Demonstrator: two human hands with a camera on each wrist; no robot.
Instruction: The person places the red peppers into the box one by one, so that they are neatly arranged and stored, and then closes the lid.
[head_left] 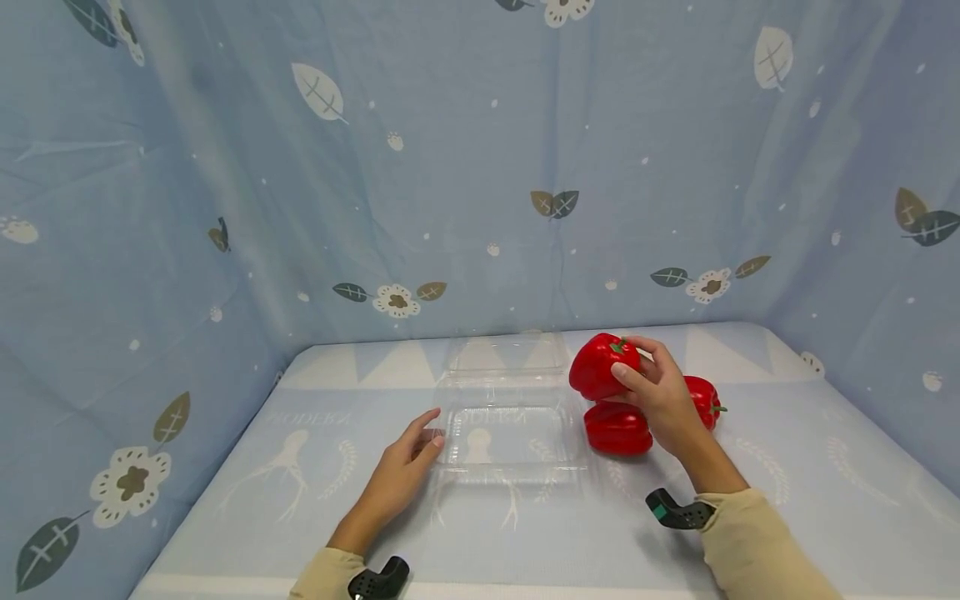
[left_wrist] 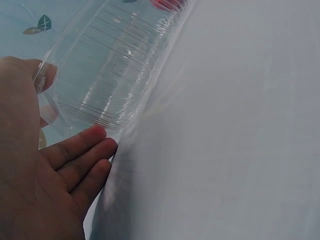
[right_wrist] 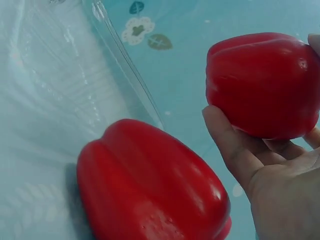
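Right of centre, your right hand (head_left: 663,400) pinches a red pepper (head_left: 596,367); clear the transparent container (head_left: 517,442) rim with it. Steady that rim with your spread left hand (head_left: 397,473).

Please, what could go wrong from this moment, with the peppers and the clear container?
The held pepper looks smooth and glossy, so it might slip from the right hand.
The lying pepper sits close by, at the right side of the clear container; a low move could bump it and make it roll.
The left hand is at the container's left edge only, so a knock on the right side might shift it.
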